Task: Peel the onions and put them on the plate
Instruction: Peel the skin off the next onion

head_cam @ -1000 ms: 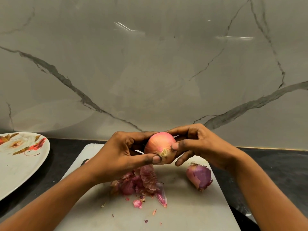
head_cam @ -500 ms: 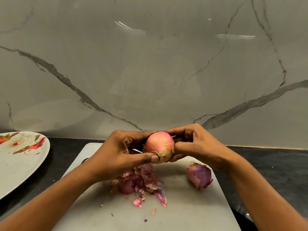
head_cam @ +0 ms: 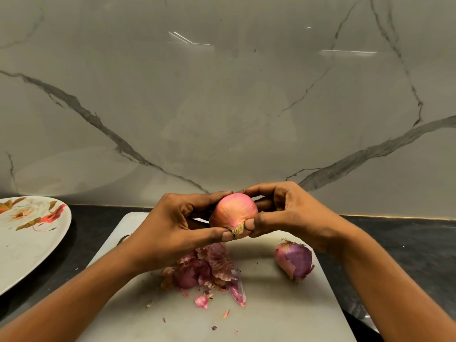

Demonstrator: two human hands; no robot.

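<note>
Over cutting board, onion root-end toward camera.

L hand, R hand: both curled

Plate cut off at left edge; cutting board near end cropped; onion far side hidden.

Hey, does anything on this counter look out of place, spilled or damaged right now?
Nothing serious. Torn purple onion skins lie heaped on the white cutting board, with small scraps strewn toward its near edge. The purple onion lying at the board's right has ragged, half-torn skin.
</note>
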